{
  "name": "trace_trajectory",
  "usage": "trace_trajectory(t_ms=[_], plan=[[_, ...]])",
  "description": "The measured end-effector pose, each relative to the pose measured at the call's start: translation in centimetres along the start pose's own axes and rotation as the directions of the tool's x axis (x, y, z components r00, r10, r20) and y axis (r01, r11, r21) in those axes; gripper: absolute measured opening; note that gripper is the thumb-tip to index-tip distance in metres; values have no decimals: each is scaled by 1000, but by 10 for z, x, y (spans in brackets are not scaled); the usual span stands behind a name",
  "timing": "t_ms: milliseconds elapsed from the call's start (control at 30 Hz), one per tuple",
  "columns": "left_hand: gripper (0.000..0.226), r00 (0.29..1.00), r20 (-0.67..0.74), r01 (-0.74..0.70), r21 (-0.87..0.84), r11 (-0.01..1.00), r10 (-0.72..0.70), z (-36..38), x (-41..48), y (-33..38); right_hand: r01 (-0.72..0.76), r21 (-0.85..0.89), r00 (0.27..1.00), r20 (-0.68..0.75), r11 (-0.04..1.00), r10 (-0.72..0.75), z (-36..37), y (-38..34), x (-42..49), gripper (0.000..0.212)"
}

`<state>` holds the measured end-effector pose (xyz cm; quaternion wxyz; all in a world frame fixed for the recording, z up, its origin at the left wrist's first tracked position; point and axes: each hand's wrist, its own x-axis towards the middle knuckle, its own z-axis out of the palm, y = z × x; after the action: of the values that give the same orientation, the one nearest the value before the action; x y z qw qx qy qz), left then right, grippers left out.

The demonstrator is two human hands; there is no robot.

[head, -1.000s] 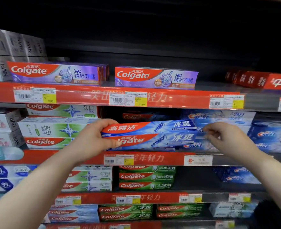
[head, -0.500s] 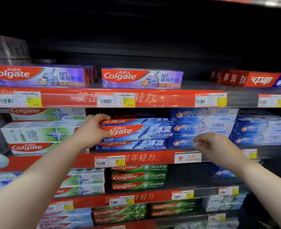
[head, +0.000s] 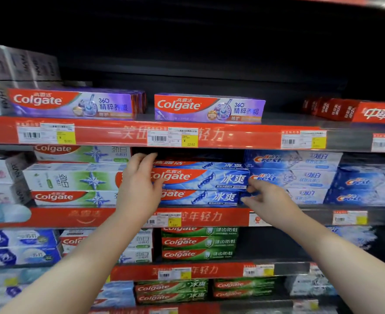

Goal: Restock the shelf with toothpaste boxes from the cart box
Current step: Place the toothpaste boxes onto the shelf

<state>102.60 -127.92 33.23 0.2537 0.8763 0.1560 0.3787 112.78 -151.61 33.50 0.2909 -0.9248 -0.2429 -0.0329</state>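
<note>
head view: the blue colgate boxes (head: 200,177), held out in front of the shelf a second ago, have been pushed back into the middle shelf (head: 300,208) and are now stacked flush between the green colgate boxes (head: 73,180) and the crest boxes (head: 293,177). this batch is judged as placed; only squaring up looks left before more are fetched. the cart box is not in view.

the left hand (head: 139,184) is laid against the left end of the blue stack, fingers spread, thumb over the front face, top fingers reaching to the uppermost box; no pinch is seen. the right hand (head: 266,196) is at the stack's right end, fingertips (head: 251,188) touching the corner where it meets the crest boxes, fingers loosely curled, nothing clamped. both forearms are stretched forward and upward from the lower corners. the edges are motion-blurred.
</note>
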Motion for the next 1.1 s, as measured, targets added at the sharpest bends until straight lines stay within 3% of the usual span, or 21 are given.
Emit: trace_trajectory(t_ms=[67,233,400,600,767,900,1100], plan=[[57,996,-17,85,-101,991,-87,-1,-16,-6,0,57,1000,-14,998,1,5,-3,-1,44],[58,945,153,317,-194,928,-291,0,-34,-18,4,45,999,-53,999,-2,12,-4,1,44],[49,924,235,354,-220,909,-302,3,-32,-21,-43,27,999,-8,999,43,15,-6,9,60],[47,884,298,455,-365,812,-361,9,-26,-15,-106,159,994,33,982,102,16,-9,6,61],[45,889,300,451,-443,775,-346,12,-25,-12,-122,95,992,30,988,120,20,-14,-7,55],[47,894,321,432,-428,794,-313,14,-27,-17,-175,260,982,115,950,149,26,-20,-12,67],[57,892,331,425,-387,818,-307,18,-30,-19,-259,483,965,168,836,202,32,-26,-8,64]])
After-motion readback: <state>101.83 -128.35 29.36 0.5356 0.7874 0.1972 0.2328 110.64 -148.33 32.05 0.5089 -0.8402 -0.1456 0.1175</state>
